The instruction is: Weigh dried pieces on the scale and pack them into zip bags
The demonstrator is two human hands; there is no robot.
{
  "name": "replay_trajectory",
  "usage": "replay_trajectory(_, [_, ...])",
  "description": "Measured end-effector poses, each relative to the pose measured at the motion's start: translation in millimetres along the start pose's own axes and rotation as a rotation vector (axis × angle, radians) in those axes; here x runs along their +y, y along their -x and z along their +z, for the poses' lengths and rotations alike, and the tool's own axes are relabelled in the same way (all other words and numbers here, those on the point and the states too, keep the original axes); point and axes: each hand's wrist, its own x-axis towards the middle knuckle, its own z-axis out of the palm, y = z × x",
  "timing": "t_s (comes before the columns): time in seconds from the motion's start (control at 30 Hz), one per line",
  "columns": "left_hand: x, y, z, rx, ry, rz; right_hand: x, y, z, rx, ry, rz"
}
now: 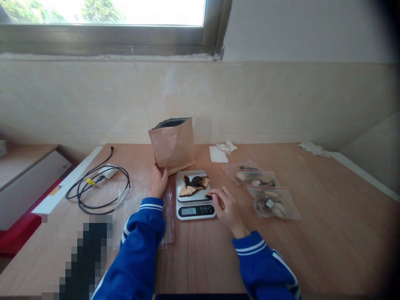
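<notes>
A kitchen scale (196, 211) stands in the middle of the table, with several dried mushroom pieces (191, 189) on its metal plate. Behind it, slightly left, a brown paper pouch (173, 146) stands upright with its top open. My left hand (158, 182) is closed on the pouch's lower left edge, the thumb in front. At the right side of the scale plate, my right hand (227, 208) pinches a small dark-edged piece that looks like dried mushroom. Its fingertips partly cover that piece. The scale's display shows digits.
Clear zip bags with dried pieces and small white packets (271, 203) lie to the right. Flat zip bags (169, 218) lie left of the scale. A coiled black cable (81, 199) and white adapter (108, 171) sit farther left. White paper (218, 154) and crumpled tissue (227, 147) lie behind.
</notes>
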Motion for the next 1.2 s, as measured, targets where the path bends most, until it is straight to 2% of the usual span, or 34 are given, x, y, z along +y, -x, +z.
replay_trajectory(0.13, [-0.2, 0.1, -0.5, -0.007, 0.001, -0.002, 8.4, 4.5, -8.5, 0.166, 0.077, 0.109])
replay_trajectory(0.23, [-0.4, 0.1, -0.4, -0.002, 0.009, 0.005, 10.7, 7.3, -12.2, 0.213, 0.031, 0.156])
replay_trajectory(0.37, [-1.4, -0.7, 0.7, 0.003, -0.001, 0.007, 5.0, 6.9, -6.5, 0.197, -0.136, 0.224])
replay_trajectory(0.47, [-1.7, -0.9, 1.3, 0.005, 0.001, 0.006, -3.4, 2.4, 7.7, 0.125, -0.289, 0.244])
replay_trajectory(0.57, [-0.8, -0.4, 0.8, 0.003, -0.004, -0.002, -10.0, -3.3, 25.3, 0.109, -0.378, 0.221])
replay_trajectory(0.7, [1.6, 0.6, -0.3, -0.009, -0.014, -0.010, -12.1, -6.4, 36.9, 0.107, -0.196, 0.158])
replay_trajectory(0.83, [3.3, 1.5, -0.5, -0.011, -0.033, -0.012, -12.2, -7.1, 29.2, 0.136, 0.039, 0.055])
replay_trajectory(0.97, [4.8, 2.2, -0.6, -0.023, -0.018, -0.004, -12.4, -14.7, 13.7, 0.257, 0.041, 0.038])
replay_trajectory(1.1, [6.3, 2.9, -0.9, -0.033, -0.005, -0.010, -9.7, -24.9, 2.0, 0.310, 0.023, 0.028])
replay_trajectory(1.2, [6.0, 3.4, -0.5, -0.033, -0.010, -0.012, -2.1, -23.0, 0.1, 0.380, 0.041, 0.077])
